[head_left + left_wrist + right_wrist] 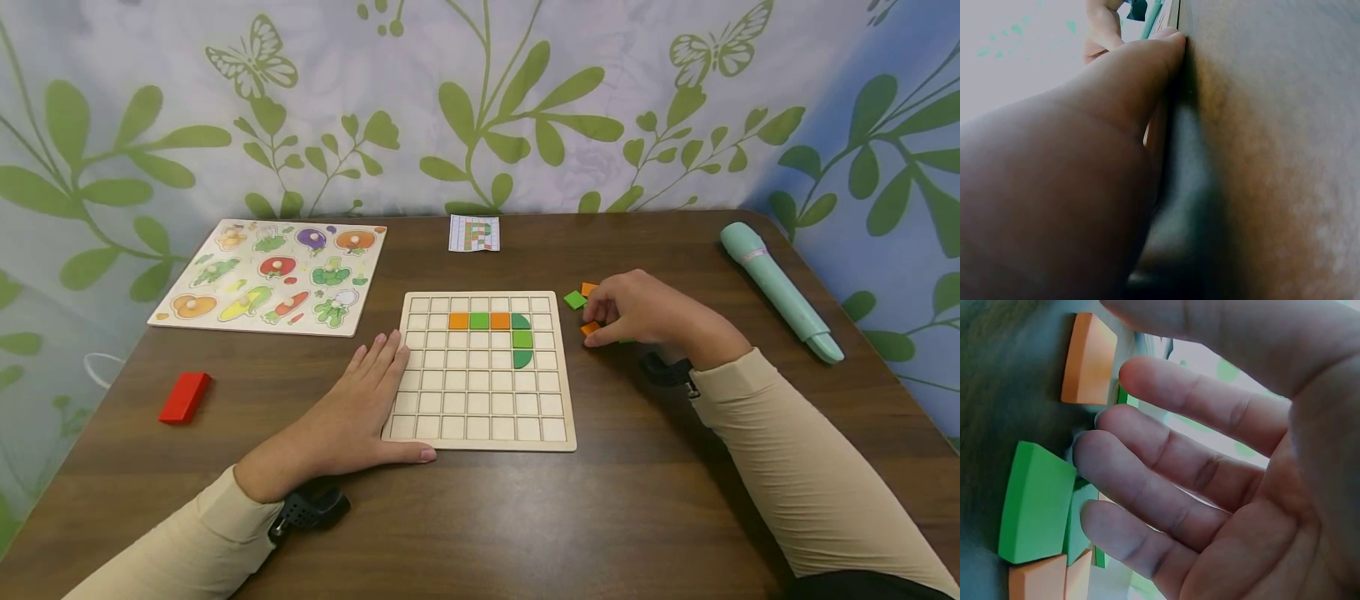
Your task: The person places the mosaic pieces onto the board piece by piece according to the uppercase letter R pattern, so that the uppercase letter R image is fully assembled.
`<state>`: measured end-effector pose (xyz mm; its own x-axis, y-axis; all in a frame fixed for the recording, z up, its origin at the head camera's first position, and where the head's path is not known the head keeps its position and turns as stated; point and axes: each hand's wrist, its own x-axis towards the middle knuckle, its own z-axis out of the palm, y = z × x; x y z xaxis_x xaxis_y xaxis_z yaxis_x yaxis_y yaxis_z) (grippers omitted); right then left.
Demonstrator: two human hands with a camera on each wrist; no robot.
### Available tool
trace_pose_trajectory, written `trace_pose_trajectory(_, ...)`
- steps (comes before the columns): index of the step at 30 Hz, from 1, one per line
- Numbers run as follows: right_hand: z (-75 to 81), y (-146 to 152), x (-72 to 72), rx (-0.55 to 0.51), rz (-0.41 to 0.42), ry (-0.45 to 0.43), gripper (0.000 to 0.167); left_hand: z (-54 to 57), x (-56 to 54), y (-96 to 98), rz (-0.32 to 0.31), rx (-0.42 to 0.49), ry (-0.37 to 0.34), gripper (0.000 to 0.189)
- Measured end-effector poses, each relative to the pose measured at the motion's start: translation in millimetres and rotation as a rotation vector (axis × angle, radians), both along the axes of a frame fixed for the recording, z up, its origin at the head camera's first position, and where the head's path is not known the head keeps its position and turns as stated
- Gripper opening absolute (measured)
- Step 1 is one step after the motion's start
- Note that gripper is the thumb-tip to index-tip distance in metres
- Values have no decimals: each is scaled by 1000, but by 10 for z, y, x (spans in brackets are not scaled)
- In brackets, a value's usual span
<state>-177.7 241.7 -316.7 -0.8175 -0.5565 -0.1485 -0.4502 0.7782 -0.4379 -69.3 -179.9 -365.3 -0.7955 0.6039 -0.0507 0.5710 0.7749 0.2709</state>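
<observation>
A wooden grid board (pixel 478 447) lies on the table. On it, orange squares (pixel 459 321) alternate with a green square (pixel 478 321) in a row, which turns down at the right through dark green rounded pieces (pixel 522 359) and another green square (pixel 522 339). My left hand (pixel 358 410) rests flat at the board's left edge, its thumb along the near corner. Right of the board, my right hand (pixel 641 310) hovers over loose tiles. Its fingers bend loosely; in the right wrist view, thumb and forefinger stand apart beside an orange tile (pixel 1089 359). A green tile (pixel 1038 503) lies near the other fingertips.
A small pattern card (pixel 474 234) lies behind the board. At the back left is a vegetable puzzle board (pixel 300 275), with a red block (pixel 184 397) in front of it. A mint-green microphone-shaped object (pixel 783 292) lies at the right.
</observation>
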Motion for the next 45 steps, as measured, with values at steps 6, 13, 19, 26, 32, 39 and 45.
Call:
trace_pose_trajectory(6, -1, -40, 11, 4, -2, 6, 22, 4, 4, -1, -3, 3, 10, 136)
trace_pose_trajectory(13, -2, -63, 19, 10, 5, 15, 18, 2, 10, 2, -4, 5, 7, 136)
trace_pose_trajectory(19, -19, -93, 25, -3, -3, 0, 14, 4, 8, 1, 0, 9, 5, 136)
trace_pose_trajectory(26, -30, -133, 39, 1, -40, -19, 13, -6, 7, -1, -1, 6, 6, 137)
trace_pose_trajectory(32, -40, -149, 37, -11, -40, -12, 13, -14, 1, -4, -1, 4, 9, 137)
trace_pose_trajectory(39, -43, -182, 51, -45, -48, -4, 12, -11, 2, 2, -2, -2, 14, 136)
trace_pose_trajectory(45, -36, -230, 70, -61, -84, 0, 10, -5, 2, 1, -2, 1, 14, 136)
